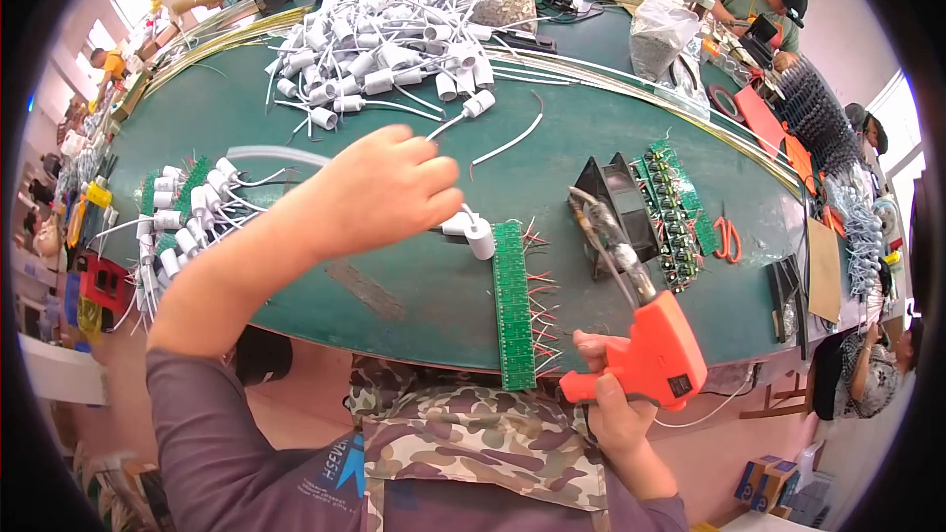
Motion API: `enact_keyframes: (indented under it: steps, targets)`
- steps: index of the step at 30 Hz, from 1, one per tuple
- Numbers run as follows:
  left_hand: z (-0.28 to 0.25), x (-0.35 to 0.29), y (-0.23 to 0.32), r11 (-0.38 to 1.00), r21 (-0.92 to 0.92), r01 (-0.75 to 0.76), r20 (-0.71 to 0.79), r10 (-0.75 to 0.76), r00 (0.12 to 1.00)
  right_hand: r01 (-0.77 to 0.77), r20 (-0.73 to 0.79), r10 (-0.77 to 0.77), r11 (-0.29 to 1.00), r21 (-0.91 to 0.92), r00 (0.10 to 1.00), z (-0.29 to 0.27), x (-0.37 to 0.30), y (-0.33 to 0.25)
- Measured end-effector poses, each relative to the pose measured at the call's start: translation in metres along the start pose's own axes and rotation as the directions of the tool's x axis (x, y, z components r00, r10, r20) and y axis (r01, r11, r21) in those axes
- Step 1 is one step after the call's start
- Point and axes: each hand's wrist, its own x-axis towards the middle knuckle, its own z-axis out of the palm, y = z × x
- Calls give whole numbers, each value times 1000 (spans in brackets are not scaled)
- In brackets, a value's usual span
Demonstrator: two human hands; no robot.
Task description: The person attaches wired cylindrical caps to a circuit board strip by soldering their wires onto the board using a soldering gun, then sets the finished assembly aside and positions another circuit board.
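Observation:
My left hand (394, 187) is closed over the table, fingers curled in, and what they hold is hidden. Just below its fingers lie white lamp-holder-like cylinders (480, 239), with a short white wire near my fingertips. My right hand (619, 404) grips an orange soldering gun (650, 355) by its handle, its metal end pointing up and away toward a black fan (619, 202). Between my hands a long green circuit board strip (514, 305) reaches the table's near edge, with thin red and white wires sticking out along its right side.
A big heap of white wired cylinders (374, 49) covers the far middle; more lie on the left (187, 217). Right of the fan are populated circuit boards (675, 217) and orange-handled scissors (727, 238). Bundled wires (631, 89) cross the far table (394, 286). Other people work around it.

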Motion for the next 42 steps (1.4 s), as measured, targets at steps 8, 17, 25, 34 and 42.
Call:
enact_keyframes:
  steps: [8,17,25,34,42]
  targets:
    - [46,92,-30,951,-88,-296,-53,292,955,97,-131,-104,994,-58,986,-7,-10,-9]
    - [83,44,-3,579,-718,385,229,-326,917,161,63,-154,980,-121,986,-22,-11,-10]
    - [83,-17,59,231,-899,372,207,-523,827,105,101,-94,989,-104,990,-11,1,-4]
    - [82,-44,91,134,-897,421,252,-627,737,101,134,-81,983,-150,988,-7,3,-1]
    - [84,-5,95,415,-876,247,-84,-634,769,68,182,-30,976,-206,983,-13,2,3]
